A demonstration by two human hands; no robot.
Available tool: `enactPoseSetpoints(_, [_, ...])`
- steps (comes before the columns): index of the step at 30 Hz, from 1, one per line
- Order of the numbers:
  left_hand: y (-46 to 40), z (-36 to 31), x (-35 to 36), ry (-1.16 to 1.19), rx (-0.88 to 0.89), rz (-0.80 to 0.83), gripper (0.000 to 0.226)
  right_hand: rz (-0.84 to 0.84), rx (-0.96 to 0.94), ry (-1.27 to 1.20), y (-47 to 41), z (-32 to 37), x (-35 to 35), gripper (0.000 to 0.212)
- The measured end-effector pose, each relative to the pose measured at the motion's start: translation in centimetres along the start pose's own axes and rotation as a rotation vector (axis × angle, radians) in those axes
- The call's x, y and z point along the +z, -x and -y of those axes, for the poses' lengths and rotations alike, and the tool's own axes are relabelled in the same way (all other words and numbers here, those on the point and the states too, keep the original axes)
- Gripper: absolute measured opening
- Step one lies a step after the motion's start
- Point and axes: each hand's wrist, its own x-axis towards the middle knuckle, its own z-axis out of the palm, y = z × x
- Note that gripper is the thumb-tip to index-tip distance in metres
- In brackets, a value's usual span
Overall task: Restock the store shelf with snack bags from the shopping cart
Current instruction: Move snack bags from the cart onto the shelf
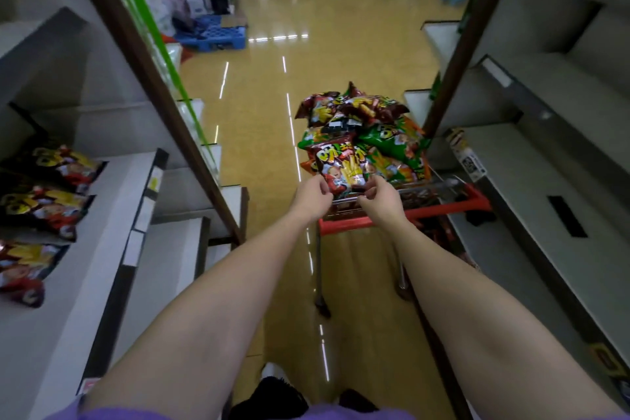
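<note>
Both arms reach forward to the shopping cart point(405, 211), which stands in the aisle between two rows of shelves and is heaped with snack bags. The left hand point(312, 196) and the right hand point(380, 199) each pinch the near lower edge of one dark red snack bag point(344, 167), the fingers curled on its two corners, so the bag is held between them at the near end of the pile, just above the cart's red handle. Behind it lie green snack bags point(392, 143) and more red ones, piled higher than the basket rim. The bag looks puffed with air, so I judge it very light and soft, with a glossy film that may slip under smooth fingers; the contents are probably brittle, so squeezing the middle could crush them. The flat sealed edges and corners are the safest places to take hold, as the hands do now. On the left shelf point(112, 215) three similar dark bags point(44, 208) already lie in a row, and much bare shelf is beside them for this one.
</note>
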Motion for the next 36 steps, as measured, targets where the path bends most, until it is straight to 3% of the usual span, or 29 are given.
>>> enactPoseSetpoints(16, [-7.1,1.4,0.9,0.051,-0.047,0.093,0.003,-0.1,0.117,0.046,-3.4,-0.3,-0.1,0.028])
enactPoseSetpoints(21, [-8.4,1.7,1.1,0.083,-0.019,0.099,0.013,-0.138,0.041,0.142,-4.2,0.1,-0.6,0.023])
enactPoseSetpoints(27, [-9.7,0.3,1.4,0.023,-0.031,0.061,0.037,-0.169,0.006,0.17,-7.5,0.2,-2.9,0.031])
enactPoseSetpoints(36, [-14.9,-3.4,4.7,-0.185,-0.205,-0.086,0.054,-0.106,-0.167,0.171,-16.9,0.4,-4.8,0.034])
